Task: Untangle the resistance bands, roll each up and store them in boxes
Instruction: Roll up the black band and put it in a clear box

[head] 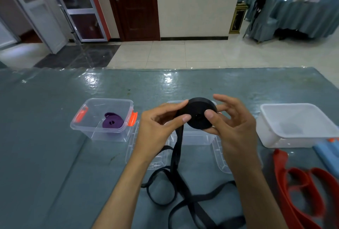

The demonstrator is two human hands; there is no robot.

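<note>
pinching the black band roll (199,114) between them, left fingers (180,116) and right fingers (211,115) grasp it.

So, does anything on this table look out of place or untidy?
Nothing is damaged or spilled. The black band is only half rolled; its loose tail lies in loops on the table. The red band lies unrolled at the right edge.

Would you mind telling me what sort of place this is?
Probably a banquet or function hall: cloth-draped tables, a covered chair, a tiled floor and a plastic-covered table.
</note>
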